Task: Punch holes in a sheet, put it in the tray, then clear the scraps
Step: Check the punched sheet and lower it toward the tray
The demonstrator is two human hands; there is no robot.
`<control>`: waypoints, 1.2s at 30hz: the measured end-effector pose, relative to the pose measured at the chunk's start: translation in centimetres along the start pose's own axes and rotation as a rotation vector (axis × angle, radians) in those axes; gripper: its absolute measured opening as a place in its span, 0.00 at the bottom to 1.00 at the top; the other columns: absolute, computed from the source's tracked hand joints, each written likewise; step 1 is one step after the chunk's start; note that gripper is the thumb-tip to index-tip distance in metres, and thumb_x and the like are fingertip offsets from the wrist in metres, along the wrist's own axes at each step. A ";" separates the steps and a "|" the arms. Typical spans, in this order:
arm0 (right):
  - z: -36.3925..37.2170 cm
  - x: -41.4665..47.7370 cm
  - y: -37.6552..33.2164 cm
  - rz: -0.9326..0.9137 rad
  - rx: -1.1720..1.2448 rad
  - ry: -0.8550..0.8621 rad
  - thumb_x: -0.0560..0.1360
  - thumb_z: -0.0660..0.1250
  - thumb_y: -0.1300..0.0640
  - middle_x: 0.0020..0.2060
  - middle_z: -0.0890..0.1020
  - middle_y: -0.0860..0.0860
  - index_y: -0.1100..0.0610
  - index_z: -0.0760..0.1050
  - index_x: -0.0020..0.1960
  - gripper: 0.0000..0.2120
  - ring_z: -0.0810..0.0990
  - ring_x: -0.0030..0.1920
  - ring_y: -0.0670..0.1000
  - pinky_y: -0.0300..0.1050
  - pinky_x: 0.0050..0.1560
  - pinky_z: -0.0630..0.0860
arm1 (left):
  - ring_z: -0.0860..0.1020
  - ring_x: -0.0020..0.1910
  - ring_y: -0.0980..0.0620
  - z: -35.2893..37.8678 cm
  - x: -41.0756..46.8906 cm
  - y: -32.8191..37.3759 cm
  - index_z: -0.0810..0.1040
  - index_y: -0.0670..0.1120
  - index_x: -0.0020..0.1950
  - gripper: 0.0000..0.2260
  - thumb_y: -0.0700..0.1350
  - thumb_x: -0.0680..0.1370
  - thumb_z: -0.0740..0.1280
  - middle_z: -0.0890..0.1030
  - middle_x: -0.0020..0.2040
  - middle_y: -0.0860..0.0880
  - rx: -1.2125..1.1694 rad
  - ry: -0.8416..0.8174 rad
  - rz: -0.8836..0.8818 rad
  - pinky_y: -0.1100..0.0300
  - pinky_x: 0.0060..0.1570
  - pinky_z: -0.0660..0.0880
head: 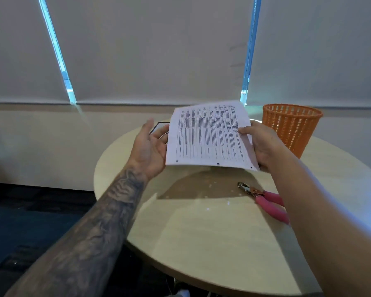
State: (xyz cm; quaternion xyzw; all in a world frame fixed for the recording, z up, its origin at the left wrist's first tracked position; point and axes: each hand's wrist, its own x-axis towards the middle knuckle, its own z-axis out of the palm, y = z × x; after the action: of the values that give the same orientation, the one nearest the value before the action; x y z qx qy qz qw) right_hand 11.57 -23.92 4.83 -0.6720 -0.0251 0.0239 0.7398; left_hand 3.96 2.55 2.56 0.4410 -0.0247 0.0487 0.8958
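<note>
A printed sheet (208, 136) with a few punched holes along its near edge hovers above the round table (201, 232). My right hand (261, 144) is shut on the sheet's right edge. My left hand (150, 146) is open beside the sheet's left edge, palm turned toward it, apart from the paper. Behind the left hand and the sheet a dark-rimmed tray (159, 125) shows only one corner. The pink-handled hole punch (263, 197) lies on the table under my right forearm. Small white paper scraps (210, 185) are scattered on the tabletop below the sheet.
An orange mesh bin (291, 127) stands at the table's back right, close to my right hand. Beyond the table are a wall ledge and drawn window blinds. Dark floor lies to the left of the table.
</note>
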 end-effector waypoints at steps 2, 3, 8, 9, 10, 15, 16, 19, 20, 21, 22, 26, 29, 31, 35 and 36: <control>0.1 0.0 -0.4 -0.094 -0.037 -0.038 0.81 0.63 0.66 0.56 0.85 0.57 0.57 0.78 0.59 0.10 0.85 0.51 0.57 0.58 0.52 0.82 | 0.85 0.41 0.48 0.6 1.3 1.0 0.78 0.39 0.57 0.14 0.48 0.84 0.60 0.85 0.43 0.44 0.191 0.034 -0.016 0.52 0.44 0.83; 0.3 0.0 -0.6 -0.147 -0.055 -0.047 0.81 0.63 0.66 0.55 0.85 0.56 0.56 0.78 0.60 0.11 0.85 0.51 0.55 0.56 0.50 0.82 | 0.86 0.42 0.48 0.8 2.0 1.4 0.78 0.38 0.60 0.13 0.45 0.84 0.61 0.86 0.44 0.44 0.293 0.054 -0.005 0.53 0.43 0.83; 0.6 -0.6 -1.0 -0.451 -0.146 0.027 0.81 0.65 0.64 0.54 0.85 0.53 0.54 0.77 0.60 0.11 0.85 0.55 0.53 0.51 0.56 0.82 | 0.85 0.49 0.45 2.5 3.5 2.7 0.81 0.44 0.57 0.07 0.38 0.82 0.64 0.86 0.52 0.43 0.559 0.074 0.214 0.48 0.52 0.82; 0.6 -0.7 -0.8 -0.496 -0.141 0.047 0.81 0.65 0.64 0.54 0.85 0.52 0.53 0.77 0.60 0.10 0.85 0.55 0.53 0.51 0.56 0.82 | 0.85 0.51 0.45 2.8 3.7 2.6 0.81 0.45 0.57 0.08 0.38 0.82 0.64 0.86 0.54 0.44 0.569 0.086 0.274 0.48 0.53 0.81; 0.6 -0.9 -0.4 -0.532 -0.135 0.066 0.81 0.65 0.64 0.53 0.85 0.51 0.52 0.76 0.59 0.10 0.85 0.55 0.52 0.52 0.57 0.82 | 0.85 0.52 0.46 3.2 3.8 2.3 0.81 0.46 0.56 0.08 0.38 0.82 0.65 0.86 0.54 0.45 0.587 0.097 0.332 0.49 0.54 0.81; 0.7 -1.4 0.9 -0.587 -0.112 0.104 0.81 0.66 0.66 0.51 0.84 0.48 0.47 0.76 0.54 0.14 0.85 0.54 0.50 0.56 0.59 0.82 | 0.84 0.45 0.56 4.2 4.0 -0.6 0.80 0.51 0.52 0.09 0.37 0.81 0.65 0.85 0.46 0.54 0.605 0.240 0.499 0.58 0.46 0.82; 0.7 -1.5 1.1 -0.588 -0.113 0.101 0.81 0.66 0.66 0.51 0.85 0.49 0.46 0.76 0.53 0.14 0.85 0.55 0.52 0.57 0.59 0.81 | 0.84 0.44 0.57 4.2 3.7 -1.0 0.80 0.51 0.51 0.10 0.37 0.81 0.64 0.84 0.46 0.54 0.605 0.254 0.524 0.60 0.44 0.81; 0.7 -1.5 1.3 -0.570 -0.120 0.099 0.81 0.65 0.66 0.51 0.85 0.49 0.46 0.76 0.54 0.14 0.85 0.55 0.52 0.55 0.58 0.82 | 0.83 0.46 0.49 4.2 3.3 -1.9 0.78 0.51 0.48 0.09 0.38 0.82 0.63 0.84 0.47 0.51 0.635 0.271 0.583 0.52 0.45 0.83; 0.8 -1.5 1.4 -0.554 -0.117 0.094 0.81 0.64 0.66 0.51 0.85 0.49 0.46 0.76 0.54 0.14 0.86 0.54 0.51 0.54 0.57 0.82 | 0.82 0.46 0.48 4.1 3.3 -2.0 0.78 0.51 0.47 0.09 0.38 0.81 0.63 0.84 0.47 0.49 0.649 0.278 0.590 0.49 0.44 0.82; 0.8 -1.6 1.6 -0.533 -0.115 0.084 0.81 0.64 0.67 0.52 0.85 0.49 0.46 0.76 0.54 0.15 0.86 0.54 0.51 0.53 0.56 0.83 | 0.82 0.45 0.48 4.0 3.2 -2.2 0.78 0.50 0.47 0.09 0.37 0.81 0.63 0.83 0.47 0.48 0.654 0.280 0.584 0.50 0.43 0.82; 0.8 -1.6 1.8 -0.511 -0.120 0.076 0.81 0.64 0.67 0.52 0.85 0.49 0.46 0.76 0.55 0.15 0.86 0.54 0.50 0.53 0.56 0.83 | 0.82 0.45 0.50 3.8 3.0 -2.4 0.78 0.50 0.47 0.10 0.37 0.81 0.62 0.84 0.47 0.49 0.650 0.273 0.566 0.54 0.41 0.83; 0.7 -1.6 2.8 -0.421 -0.209 0.069 0.80 0.65 0.64 0.53 0.83 0.47 0.48 0.74 0.58 0.12 0.83 0.54 0.48 0.51 0.56 0.81 | 0.84 0.50 0.49 2.5 3.0 -3.7 0.80 0.49 0.53 0.07 0.39 0.81 0.64 0.85 0.51 0.49 0.653 0.249 0.448 0.57 0.44 0.82; 1.0 -1.7 3.1 -0.383 -0.231 0.068 0.81 0.63 0.65 0.55 0.83 0.48 0.53 0.74 0.63 0.13 0.83 0.55 0.48 0.49 0.57 0.80 | 0.84 0.51 0.47 2.1 3.2 -3.9 0.80 0.48 0.54 0.07 0.39 0.81 0.65 0.85 0.53 0.48 0.620 0.269 0.413 0.54 0.47 0.82; 1.2 -1.8 3.0 -0.379 -0.217 0.067 0.81 0.61 0.66 0.56 0.83 0.50 0.54 0.74 0.64 0.15 0.83 0.56 0.50 0.49 0.56 0.81 | 0.84 0.50 0.49 2.2 3.1 -3.7 0.80 0.50 0.51 0.08 0.39 0.81 0.64 0.85 0.52 0.49 0.613 0.273 0.435 0.60 0.42 0.81; 1.3 -1.8 2.8 -0.362 -0.224 0.087 0.80 0.62 0.65 0.56 0.82 0.52 0.53 0.72 0.62 0.13 0.82 0.56 0.52 0.52 0.54 0.81 | 0.83 0.46 0.52 2.0 3.1 -3.7 0.78 0.51 0.48 0.07 0.40 0.82 0.64 0.84 0.49 0.50 0.603 0.287 0.445 0.59 0.40 0.80; 1.2 -1.8 2.9 -0.346 -0.243 0.092 0.79 0.63 0.64 0.56 0.81 0.53 0.53 0.71 0.62 0.13 0.81 0.56 0.53 0.52 0.53 0.80 | 0.83 0.46 0.52 1.9 3.2 -3.7 0.77 0.51 0.48 0.06 0.41 0.81 0.65 0.84 0.49 0.51 0.613 0.291 0.427 0.60 0.40 0.79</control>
State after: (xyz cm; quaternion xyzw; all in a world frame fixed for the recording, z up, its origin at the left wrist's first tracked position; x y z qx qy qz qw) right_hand 9.67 -22.55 2.05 -0.7424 -0.1090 -0.1372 0.6466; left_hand 7.58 -0.98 1.06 0.6612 0.0268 0.3010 0.6867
